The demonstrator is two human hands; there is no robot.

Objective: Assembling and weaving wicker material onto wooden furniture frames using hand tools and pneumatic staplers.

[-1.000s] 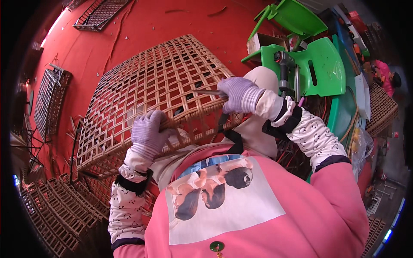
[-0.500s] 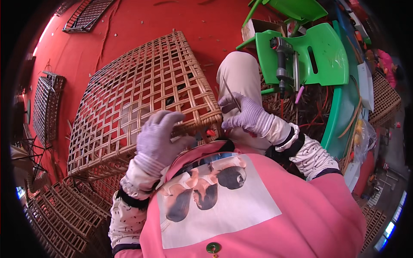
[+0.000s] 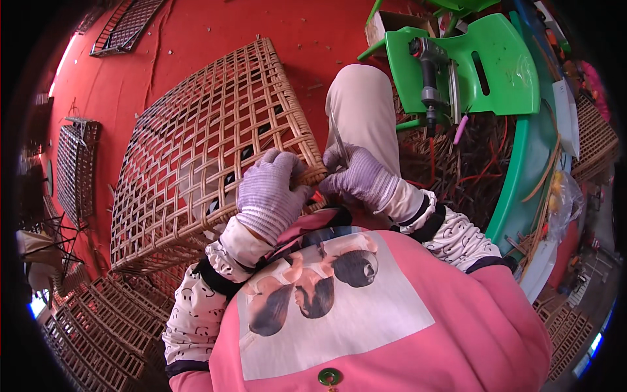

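A brown woven basket [image 3: 196, 150] with an open lattice lies tilted at my left knee, its near corner close to my body. My left hand [image 3: 271, 193], in a lilac striped glove, is closed round the basket's edge beside that corner. My right hand [image 3: 362, 176], gloved the same way, is closed on a thin, pointed, greyish tool [image 3: 336, 130] that sticks up past the thumb side. Its fingertips meet the corner of the basket. The exact kind of tool cannot be made out, and the palm hides its lower end.
A nail gun [image 3: 428, 81] lies on a green plastic chair [image 3: 499, 59] at the right. Beside it is a pink-handled tool [image 3: 461, 129]. Cane scraps [image 3: 483, 147] litter the floor under the chair. Stacked woven panels [image 3: 98, 326] stand at lower left, with a dark basket [image 3: 77, 166] above.
My left hand has moved right and closed on the basket edge. My right hand has come left to the corner, and the tool now points more upright.
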